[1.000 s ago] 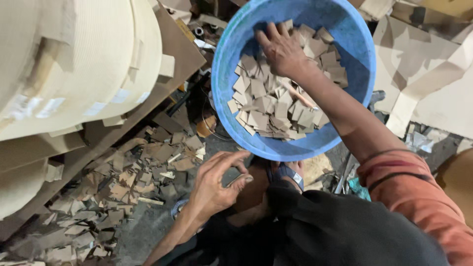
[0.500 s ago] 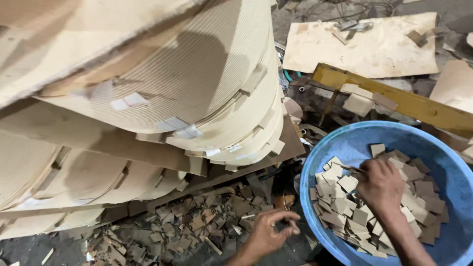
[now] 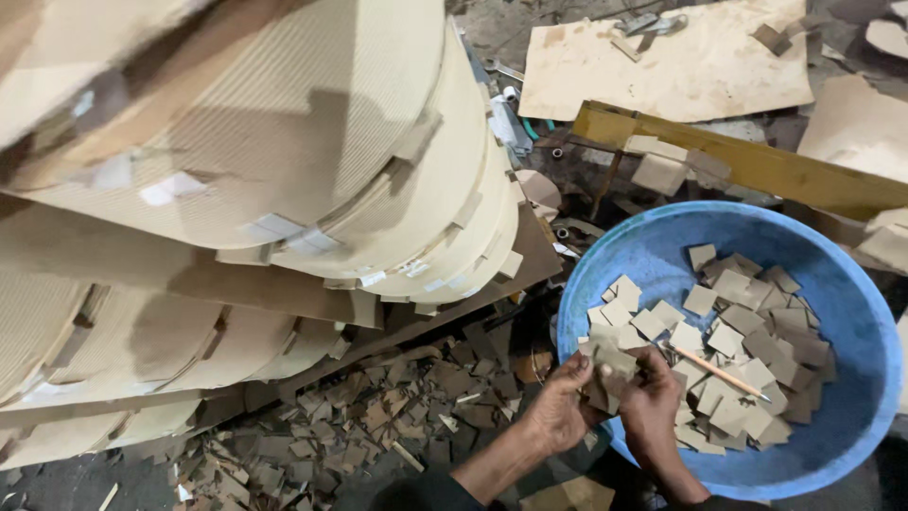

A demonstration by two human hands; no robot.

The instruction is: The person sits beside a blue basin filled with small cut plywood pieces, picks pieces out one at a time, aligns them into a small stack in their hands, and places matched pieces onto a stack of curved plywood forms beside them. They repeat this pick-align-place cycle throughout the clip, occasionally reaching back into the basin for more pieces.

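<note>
At far left, stacked cardboard drums (image 3: 284,189) lean over the work area and overhang the floor below. Beneath them lies a heap of cardboard scraps (image 3: 378,416), loose and unsorted.

At centre, the left hand (image 3: 558,412) and the right hand (image 3: 653,407) meet at the near-left rim of the blue tub (image 3: 851,312). Both hands are closed on a small bundle of cardboard pieces (image 3: 605,374), held between the fingers just over the rim.

To the right, the tub holds a layer of flat cardboard squares (image 3: 738,350) with a thin stick (image 3: 724,374) lying across them. The far wall and part of the tub floor show bare blue.

Progress, as judged: a good share of pieces sits in the tub; a large share remains on the floor, so the work appears partly done.

Clearance: the drums crowd the left side. A yellow beam (image 3: 757,166) and a flat board (image 3: 662,61) bound the far side. Open room is mostly above the tub.
</note>
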